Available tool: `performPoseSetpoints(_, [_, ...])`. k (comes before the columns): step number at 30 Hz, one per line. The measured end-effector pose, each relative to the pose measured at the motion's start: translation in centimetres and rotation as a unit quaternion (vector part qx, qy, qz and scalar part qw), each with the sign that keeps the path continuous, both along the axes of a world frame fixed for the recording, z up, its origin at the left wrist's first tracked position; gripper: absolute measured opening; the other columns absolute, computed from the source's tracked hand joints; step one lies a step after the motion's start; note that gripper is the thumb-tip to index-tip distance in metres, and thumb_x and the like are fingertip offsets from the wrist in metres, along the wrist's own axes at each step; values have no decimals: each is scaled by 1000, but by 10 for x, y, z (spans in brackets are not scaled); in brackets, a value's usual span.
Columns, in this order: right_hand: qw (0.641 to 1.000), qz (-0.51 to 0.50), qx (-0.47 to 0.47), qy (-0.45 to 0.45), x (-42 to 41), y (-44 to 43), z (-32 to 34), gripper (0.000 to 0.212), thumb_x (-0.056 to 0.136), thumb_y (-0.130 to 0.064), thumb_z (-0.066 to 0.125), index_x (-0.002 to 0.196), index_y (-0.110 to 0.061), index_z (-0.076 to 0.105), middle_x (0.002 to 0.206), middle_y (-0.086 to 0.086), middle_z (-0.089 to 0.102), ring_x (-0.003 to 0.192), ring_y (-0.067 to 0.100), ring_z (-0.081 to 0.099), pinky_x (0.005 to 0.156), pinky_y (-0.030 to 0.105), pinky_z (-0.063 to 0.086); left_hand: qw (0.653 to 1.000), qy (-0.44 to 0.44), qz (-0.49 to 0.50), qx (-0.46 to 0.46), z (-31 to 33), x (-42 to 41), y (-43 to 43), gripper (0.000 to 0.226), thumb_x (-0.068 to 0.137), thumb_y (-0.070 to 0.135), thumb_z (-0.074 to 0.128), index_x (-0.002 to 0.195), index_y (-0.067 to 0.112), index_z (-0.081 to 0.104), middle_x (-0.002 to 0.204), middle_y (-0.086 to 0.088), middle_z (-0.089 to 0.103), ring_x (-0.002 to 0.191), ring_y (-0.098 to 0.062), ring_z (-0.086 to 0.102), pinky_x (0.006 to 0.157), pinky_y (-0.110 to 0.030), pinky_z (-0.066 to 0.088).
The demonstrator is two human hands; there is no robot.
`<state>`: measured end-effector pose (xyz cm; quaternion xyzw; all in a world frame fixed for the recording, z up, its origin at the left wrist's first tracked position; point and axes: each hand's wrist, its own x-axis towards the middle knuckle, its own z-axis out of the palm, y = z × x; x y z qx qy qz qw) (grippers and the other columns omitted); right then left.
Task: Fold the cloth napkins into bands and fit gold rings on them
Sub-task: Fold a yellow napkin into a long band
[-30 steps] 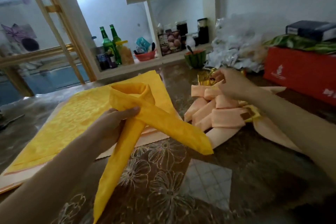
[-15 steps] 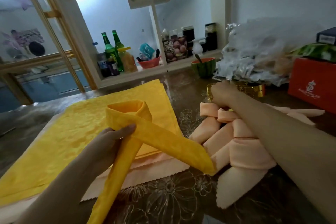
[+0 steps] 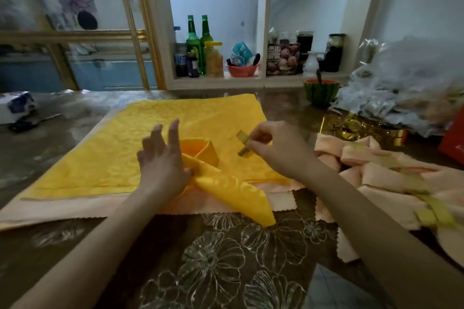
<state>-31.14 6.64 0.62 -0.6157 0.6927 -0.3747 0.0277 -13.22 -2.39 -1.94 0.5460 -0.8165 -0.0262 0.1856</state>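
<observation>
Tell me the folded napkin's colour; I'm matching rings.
The folded napkin is bright yellow, head view.

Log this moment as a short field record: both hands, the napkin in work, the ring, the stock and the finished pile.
left hand: on the crossing of the folded yellow napkin, visible fingers straight
right hand: pinches a gold ring above the stock
ring on napkin: not yet
stock: flat yellow napkins under both hands
finished pile: peach napkins with rings on, to the right
spare rings: gold heap behind that pile, blurred
</observation>
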Motion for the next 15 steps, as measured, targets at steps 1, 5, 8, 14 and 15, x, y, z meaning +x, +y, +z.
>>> performPoseSetpoints(1, [1000, 7, 11, 0, 9, 1, -5, 5, 86, -22, 65, 87, -17, 68, 75, -11, 56, 81, 12, 57, 75, 32, 46, 997, -45, -56, -31, 0, -1, 4, 85, 84, 30, 66, 149, 28, 11, 154, -6, 3, 139, -29, 4, 111, -41, 14])
performPoseSetpoints(5, [998, 20, 47, -27, 24, 6, -20, 2, 84, -21, 66, 82, -22, 67, 78, -9, 62, 84, 13, 60, 79, 37, 49, 961, -98, -238, 97, -3, -10, 11, 46, 88, 43, 55, 132, 35, 45, 148, 7, 33, 144, -18, 12, 115, -30, 5])
performPoseSetpoints(8, [996, 28, 48, -74, 20, 14, -22, 9, 83, -17, 67, 77, -22, 65, 72, -8, 60, 69, 6, 56, 68, 26, 48, 956, -107, -266, 61, -6, -15, 15, 43, 92, 36, 51, 135, 30, 46, 143, 3, 41, 140, -19, 22, 116, -34, 10])
performPoseSetpoints(14, [993, 76, 85, -25, 20, 24, -27, 4, 83, -26, 69, 80, -23, 70, 73, -10, 63, 62, -1, 50, 59, 13, 39, 966, -83, -243, 24, -12, -16, 13, 32, 92, 35, 52, 122, 27, 56, 126, 2, 48, 128, -21, 30, 107, -35, 19])
performPoseSetpoints(15, [992, 87, 93, -23, 22, 24, -29, 11, 86, -30, 65, 83, -21, 71, 74, -9, 64, 63, 0, 51, 60, 16, 39, 966, -70, -245, 29, -13, -15, 14, 29, 91, 34, 52, 118, 26, 58, 123, 2, 50, 126, -21, 32, 106, -35, 20])
